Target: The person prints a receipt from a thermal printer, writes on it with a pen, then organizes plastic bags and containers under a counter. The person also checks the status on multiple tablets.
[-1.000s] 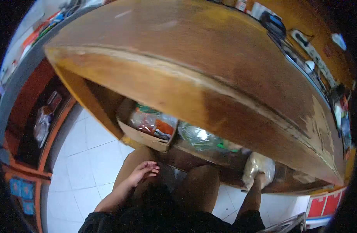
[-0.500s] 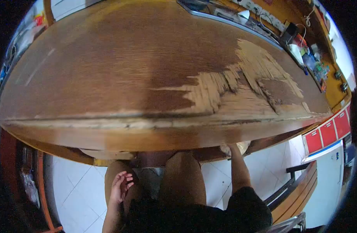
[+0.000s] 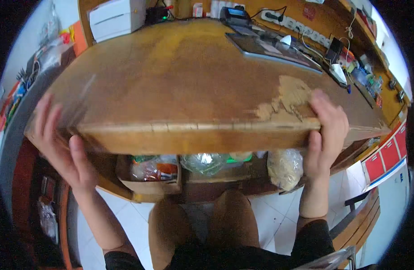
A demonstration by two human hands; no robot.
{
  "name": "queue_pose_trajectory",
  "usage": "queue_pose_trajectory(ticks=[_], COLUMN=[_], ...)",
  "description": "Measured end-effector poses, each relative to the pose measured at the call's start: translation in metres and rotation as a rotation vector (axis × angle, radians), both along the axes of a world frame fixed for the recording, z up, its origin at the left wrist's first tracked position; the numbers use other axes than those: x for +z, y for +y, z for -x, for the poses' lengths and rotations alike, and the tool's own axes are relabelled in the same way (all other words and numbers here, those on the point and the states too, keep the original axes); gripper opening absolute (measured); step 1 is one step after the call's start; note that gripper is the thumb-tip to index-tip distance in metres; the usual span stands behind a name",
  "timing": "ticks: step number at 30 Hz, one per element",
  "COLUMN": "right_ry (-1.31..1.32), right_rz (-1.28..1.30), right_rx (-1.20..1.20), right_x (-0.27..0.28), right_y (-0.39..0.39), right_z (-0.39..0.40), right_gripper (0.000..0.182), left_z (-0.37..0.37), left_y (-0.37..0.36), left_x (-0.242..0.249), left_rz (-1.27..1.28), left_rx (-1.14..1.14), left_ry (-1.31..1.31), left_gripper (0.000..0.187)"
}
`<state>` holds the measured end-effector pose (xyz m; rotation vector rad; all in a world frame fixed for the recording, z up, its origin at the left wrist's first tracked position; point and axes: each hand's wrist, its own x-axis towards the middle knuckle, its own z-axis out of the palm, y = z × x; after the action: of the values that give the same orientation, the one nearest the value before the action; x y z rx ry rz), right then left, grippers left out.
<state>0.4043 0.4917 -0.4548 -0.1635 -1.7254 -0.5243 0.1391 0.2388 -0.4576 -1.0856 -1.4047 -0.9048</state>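
A worn brown wooden desk [image 3: 171,94] stretches in front of me, its veneer torn near the right front edge. My left hand [image 3: 63,144] is at the left end of that edge, a little blurred, its fingers spread over the top and the thumb against the front. Toward the right end, my right hand [image 3: 326,130] grips the same edge, fingers on top and thumb below them on the front face. Under the desktop, a cardboard box [image 3: 159,186] holds wrapped items. Beside it lie a clear plastic bag [image 3: 204,163] and a pale bundle in clear plastic [image 3: 285,168].
At the back of the desk are a white box [image 3: 117,20], a flat dark-screened device [image 3: 274,49] and a power strip [image 3: 301,29]. Small items crowd the right side. A slatted wooden bench [image 3: 360,225] stands at the lower right, near red drawers [image 3: 384,155].
Both hands have come up to the desk's front edge, the left from above my lap, the right from under the desktop. The view has shifted, showing more of the desk's back and the space below.
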Motion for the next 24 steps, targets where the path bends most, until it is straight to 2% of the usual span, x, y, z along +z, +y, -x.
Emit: queue_pose_trajectory(ticks=[1, 2, 4, 6, 10, 12, 15, 17, 19, 21, 22, 24], right_ry=[-0.090, -0.182, -0.161, -0.165, -0.250, -0.264, -0.351, -0.400, -0.468, -0.475, -0.506, -0.641], right_rz=[0.077, 0.153, 0.184, 0.326, 0.450, 0.576, 0.731, 0.745, 0.847, 0.921, 1.009, 1.029], right_rx=[-0.057, -0.113, -0.111, -0.112, -0.158, -0.166, -0.140, -0.085, -0.067, -0.026, 0.029, -0.028], right_x=[0.000, -0.001, -0.001, 0.000, 0.002, 0.003, 0.005, 0.028, 0.052, 0.077, 0.084, 0.103], right_y=[0.001, 0.003, 0.000, -0.007, -0.017, -0.018, -0.023, -0.029, -0.036, -0.036, -0.042, -0.041], right_z=[0.001, 0.002, 0.001, 0.001, -0.006, -0.010, -0.014, -0.011, -0.012, -0.009, -0.012, -0.017], right_gripper=[0.037, 0.040, 0.042, 0.041, 0.041, 0.035, 0.032, 0.035, 0.036, 0.034, 0.034, 0.033], left_z=[0.009, 0.010, 0.006, 0.005, -0.001, -0.002, -0.004, -0.012, -0.014, -0.024, -0.028, -0.038], left_y=[-0.009, -0.009, -0.005, -0.004, -0.009, -0.011, -0.016, -0.018, -0.014, -0.007, -0.006, 0.011], left_x=[0.003, 0.002, -0.003, -0.003, -0.003, -0.001, 0.005, 0.009, 0.029, 0.069, 0.095, 0.151], left_rz=[0.253, 0.245, 0.186, 0.154, 0.186, 0.183, 0.287, 0.346, 0.381, 0.464, 0.495, 0.403], left_rx=[0.240, 0.235, 0.194, 0.170, 0.148, 0.110, 0.116, 0.143, 0.149, 0.207, 0.192, -0.517], left_ry=[-0.020, -0.008, -0.144, -0.152, -0.279, -0.320, -0.385, -0.471, -0.495, -0.668, -0.666, -1.542], left_gripper=[0.038, 0.038, 0.041, 0.044, 0.046, 0.047, 0.041, 0.035, 0.032, 0.028, 0.028, 0.027])
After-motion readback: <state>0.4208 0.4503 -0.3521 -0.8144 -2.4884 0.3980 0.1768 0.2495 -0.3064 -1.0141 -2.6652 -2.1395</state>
